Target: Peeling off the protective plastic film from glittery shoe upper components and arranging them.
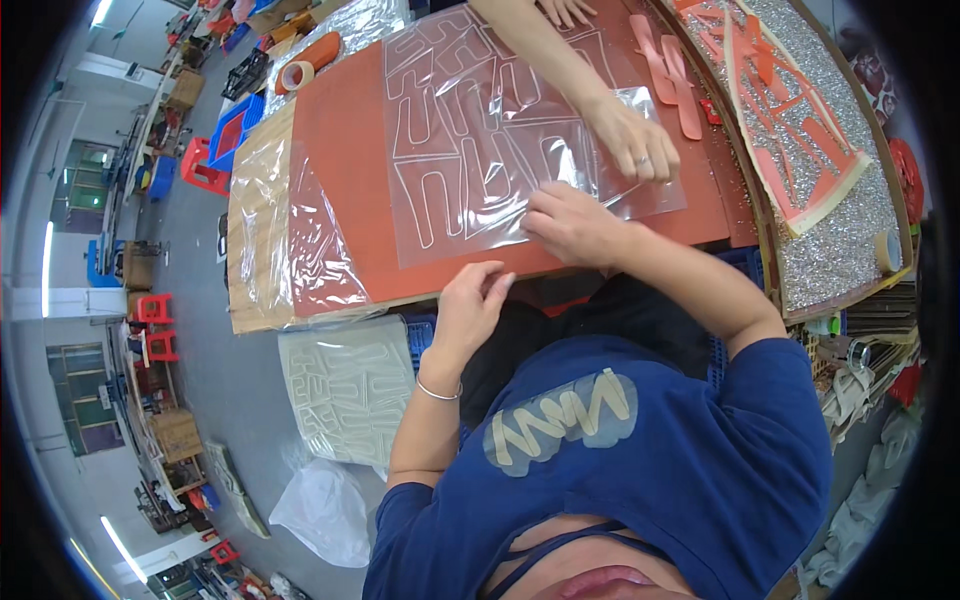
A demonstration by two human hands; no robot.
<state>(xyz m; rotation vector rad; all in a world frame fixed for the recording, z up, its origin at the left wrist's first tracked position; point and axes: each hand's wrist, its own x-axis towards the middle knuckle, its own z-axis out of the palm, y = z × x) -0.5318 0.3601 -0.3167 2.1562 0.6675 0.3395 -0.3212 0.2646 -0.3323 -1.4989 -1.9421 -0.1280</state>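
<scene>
A clear plastic sheet marked with pale looped outlines lies on the red-brown tabletop. My right hand is closed at the sheet's near edge, its fingertips curled onto the plastic. My left hand is just off the table's near edge, thumb and forefinger apart, with nothing visible between them. Across from me, another person's hand with a ring rests bent over the right part of the sheet, where the film shines and wrinkles. That person's other hand shows partly at the top edge.
Coral-red strips lie right of the sheet. Beyond is a glittery surface bearing more cut pieces and a tape roll. Clear film covers the table's left end. A patterned pale sheet and a white plastic bag are below.
</scene>
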